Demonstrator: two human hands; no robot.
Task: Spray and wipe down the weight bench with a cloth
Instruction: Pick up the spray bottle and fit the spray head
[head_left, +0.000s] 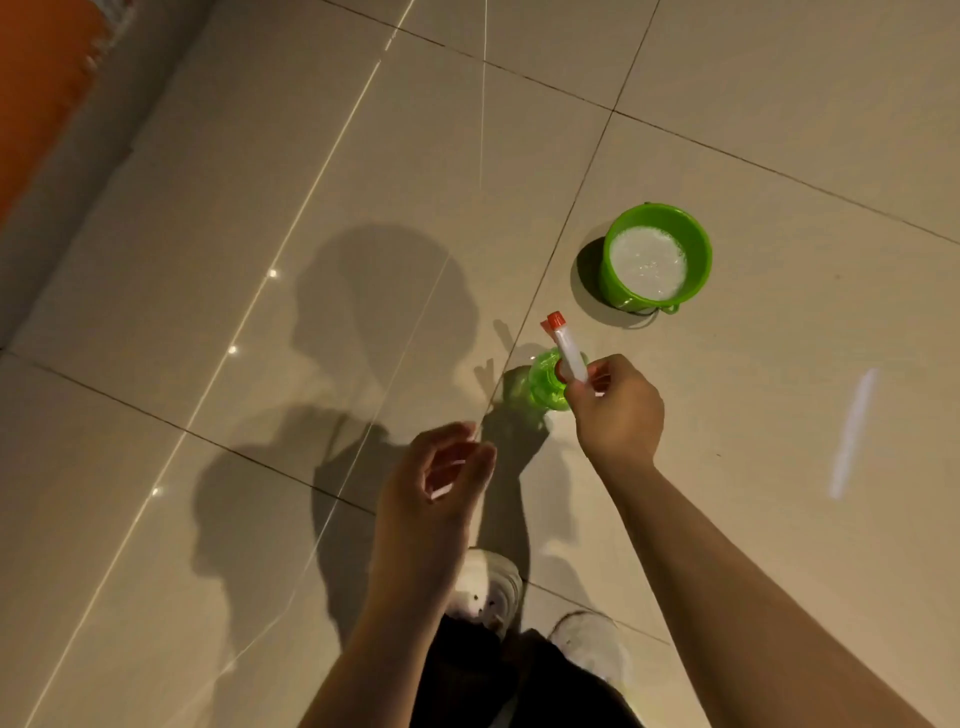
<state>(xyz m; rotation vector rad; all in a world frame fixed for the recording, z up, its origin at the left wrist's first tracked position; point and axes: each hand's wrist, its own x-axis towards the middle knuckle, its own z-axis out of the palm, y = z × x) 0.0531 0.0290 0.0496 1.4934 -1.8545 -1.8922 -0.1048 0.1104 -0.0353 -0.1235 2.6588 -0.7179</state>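
Taking the green spray bottle (549, 385) as the landmark, nearest the camera and below it are two white shoes (491, 587) and dark trousers at the lower edge of the view. The left hand (434, 486) hangs just below and left of the bottle, apart from it, fingers loosely curled and holding nothing. The right hand (615, 410) is just right of the bottle, its fingers pinched round the white spray head (567, 349), which ends in an orange nozzle pointing up and away. The bottle itself appears to stand on the floor (260, 208), though the hand hides its near side, so whether it is lifted cannot be told. No label or writing can be read on it.

Beyond the bottle and to its right, well apart, a green bucket (655, 258) sits on the floor with pale foamy liquid inside and a thin handle lying down at its near side. Open floor lies all round bottle and bucket.

The floor is glossy beige tile with dark grout lines, carrying the person's shadow left of the bottle. Far left of it, an orange wall (36, 93) meets the floor along a grey skirting.
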